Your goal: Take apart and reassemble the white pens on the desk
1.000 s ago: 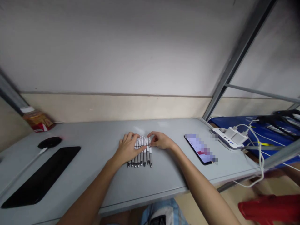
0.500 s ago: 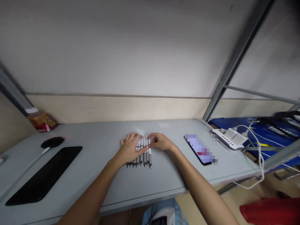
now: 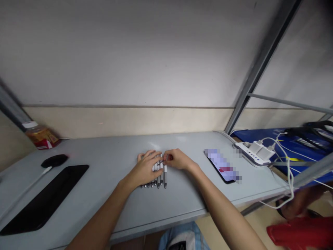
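Several grey-and-white pens (image 3: 159,177) lie side by side in a row on the grey table (image 3: 114,205), tips toward me. My left hand (image 3: 145,168) rests flat over the upper part of the row, fingers spread across the pens. My right hand (image 3: 177,159) is curled at the right end of the row, thumb and forefinger pinched at the top of the outermost pen.
A black pad (image 3: 44,198) and a black mouse (image 3: 54,160) lie at the left, a bottle (image 3: 40,135) behind them. A phone (image 3: 222,165) lies right of the pens, a white power strip (image 3: 256,152) with cables beyond. A red object (image 3: 301,232) sits at lower right.
My left hand has slid further over the pens, covering more of the row. My right hand's fingers have closed tighter on the outermost pen's top. The view shifted slightly.
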Demonstrator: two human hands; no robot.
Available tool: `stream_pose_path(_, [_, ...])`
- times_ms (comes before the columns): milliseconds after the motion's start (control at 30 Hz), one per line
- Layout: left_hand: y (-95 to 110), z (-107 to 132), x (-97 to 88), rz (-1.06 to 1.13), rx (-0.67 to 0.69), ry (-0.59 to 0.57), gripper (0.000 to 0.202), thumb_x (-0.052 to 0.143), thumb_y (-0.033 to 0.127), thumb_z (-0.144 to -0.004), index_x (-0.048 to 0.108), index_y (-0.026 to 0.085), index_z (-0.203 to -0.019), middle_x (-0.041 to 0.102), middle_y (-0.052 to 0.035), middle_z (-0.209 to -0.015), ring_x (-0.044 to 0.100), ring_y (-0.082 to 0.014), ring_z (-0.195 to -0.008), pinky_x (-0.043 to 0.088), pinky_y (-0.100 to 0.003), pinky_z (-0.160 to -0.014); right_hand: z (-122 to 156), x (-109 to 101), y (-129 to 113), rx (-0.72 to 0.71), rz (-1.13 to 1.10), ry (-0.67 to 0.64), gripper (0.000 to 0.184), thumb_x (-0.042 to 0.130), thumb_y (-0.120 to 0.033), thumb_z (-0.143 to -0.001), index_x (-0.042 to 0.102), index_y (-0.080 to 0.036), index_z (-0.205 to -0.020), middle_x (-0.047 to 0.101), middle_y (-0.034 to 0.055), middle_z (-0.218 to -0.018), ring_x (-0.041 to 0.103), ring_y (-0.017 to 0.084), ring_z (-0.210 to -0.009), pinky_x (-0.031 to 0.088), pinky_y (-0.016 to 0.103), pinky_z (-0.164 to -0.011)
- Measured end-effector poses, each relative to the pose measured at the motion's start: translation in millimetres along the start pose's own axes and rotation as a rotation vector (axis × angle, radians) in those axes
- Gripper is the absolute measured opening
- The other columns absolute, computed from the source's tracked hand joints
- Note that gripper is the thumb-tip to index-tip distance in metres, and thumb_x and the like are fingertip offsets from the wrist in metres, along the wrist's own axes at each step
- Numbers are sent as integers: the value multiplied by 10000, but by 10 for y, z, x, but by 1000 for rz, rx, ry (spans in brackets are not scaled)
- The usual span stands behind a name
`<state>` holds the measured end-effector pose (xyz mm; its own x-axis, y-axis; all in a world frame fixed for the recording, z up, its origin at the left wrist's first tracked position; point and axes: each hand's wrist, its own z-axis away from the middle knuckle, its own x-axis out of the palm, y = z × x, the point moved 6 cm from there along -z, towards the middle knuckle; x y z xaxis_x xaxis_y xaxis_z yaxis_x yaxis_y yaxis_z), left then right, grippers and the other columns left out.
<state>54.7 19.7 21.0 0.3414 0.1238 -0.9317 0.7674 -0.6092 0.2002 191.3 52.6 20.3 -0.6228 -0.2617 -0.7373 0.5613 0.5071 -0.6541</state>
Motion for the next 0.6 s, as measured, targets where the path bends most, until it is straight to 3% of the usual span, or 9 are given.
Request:
stream_pose_path(167, [-12, 17, -18, 19, -7, -18, 300, 562, 281, -799, 633, 315, -1089, 554, -31, -1309, 412, -299, -1255, 303, -481, -973, 18, -37, -35, -136, 87, -25, 256, 564, -68, -733, 730, -185, -889, 653, 5, -750, 525, 98, -640, 385, 199, -626])
stream_pose_path(333, [15, 14, -49, 21, -24, -18, 200, 549, 337, -816, 622, 291, -996, 551, -30, -1292, 443, -283, -1216, 305, -471, -955, 46, -35, 4, -213, 157, -98, 345, 559, -61, -751, 743, -228, -991, 653, 38, -888, 557, 121, -737, 421, 223, -714])
stream_pose_path(433, [-1, 20, -48, 11, -46, -22, 180, 580, 303, -773, 607, 271, -948, 545, -37, -1296, 433, -281, -1220, 302, -457, -949, 51, -82, 5, -201, 282, -98, 332, 614, -97, -760, 735, -260, -1023, 610, 58, -944, 545, 146, -813, 423, 254, -773])
stream_pose_path(600, [-60, 39, -55, 10, -88, -48, 223, 579, 232, -716, 585, 270, -936, 538, -28, -1308, 433, -275, -1217, 289, -446, -952, 39, -210, -30, -186, 531, 14, 190, 592, -148, -837, 727, -239, -934, 574, 95, -1072, 496, 205, -981, 396, 322, -848])
